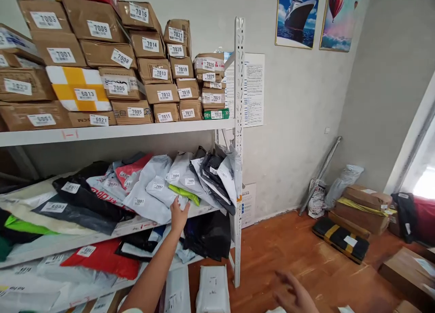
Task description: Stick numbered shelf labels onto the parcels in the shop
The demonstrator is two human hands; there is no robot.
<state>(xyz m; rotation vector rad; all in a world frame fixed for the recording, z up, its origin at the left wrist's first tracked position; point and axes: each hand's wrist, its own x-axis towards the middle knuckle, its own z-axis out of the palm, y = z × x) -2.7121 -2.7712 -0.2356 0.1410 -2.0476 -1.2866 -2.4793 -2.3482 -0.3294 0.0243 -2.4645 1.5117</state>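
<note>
My left hand (179,212) reaches to the front of the middle shelf, thumb and fingers apart. Its fingertips are at the lime-green mailer bag (184,194); whether they touch it I cannot tell. Around it lie a white mailer bag labelled 7002 (162,189), a grey-white mailer bag (186,170) with labels 7004 and 7005, and white and black mailer bags (220,172) leaning by the post. Low over the floor at the right, my right hand (295,294) is slightly blurred, with its fingers stretched out and nothing seen in them.
Labelled cardboard boxes (159,72) are stacked on the upper shelf. A white perforated post (239,145) ends the rack. White packages (213,288) stand on the floor below. Parcels (362,208) and a black package with yellow tape (340,239) lie by the right wall.
</note>
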